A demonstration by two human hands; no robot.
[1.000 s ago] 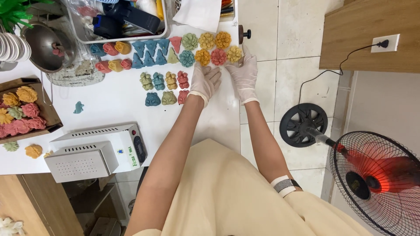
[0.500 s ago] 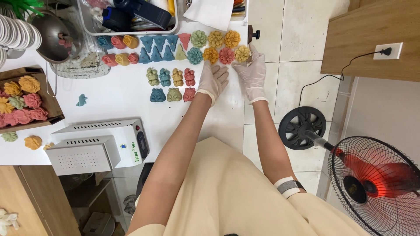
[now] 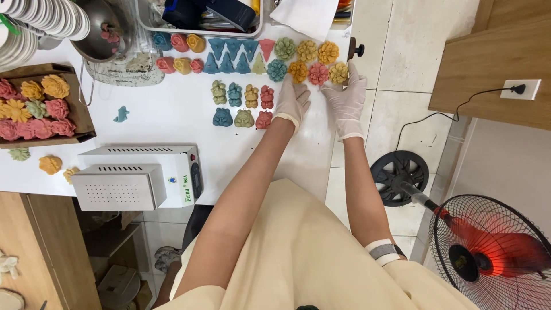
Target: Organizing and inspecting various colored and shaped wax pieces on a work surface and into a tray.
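Rows of small moulded pieces lie on the white table (image 3: 172,123): flowers, trees and little figures in several colours. My left hand (image 3: 291,101), in a white glove, rests flat with its fingers spread, fingertips just below an orange flower piece (image 3: 298,71). My gloved right hand (image 3: 346,99) sits at the table's right edge, thumb and fingers around a yellow flower piece (image 3: 338,73). A pink flower piece (image 3: 317,73) lies between the two hands. Small figure pieces (image 3: 244,97) lie to the left of my left hand.
A cardboard box (image 3: 80,112) of flower pieces sits at the left. A white boxy machine (image 3: 138,178) stands at the front edge. A metal bowl (image 3: 100,34), stacked white dishes (image 3: 40,17) and a plastic tray (image 3: 201,28) line the back. A standing fan (image 3: 493,252) is on the floor at right.
Both hands stay at the flower rows. The right hand has shifted slightly onto the yellow flower at the edge, and the left hand's fingers have spread wider.
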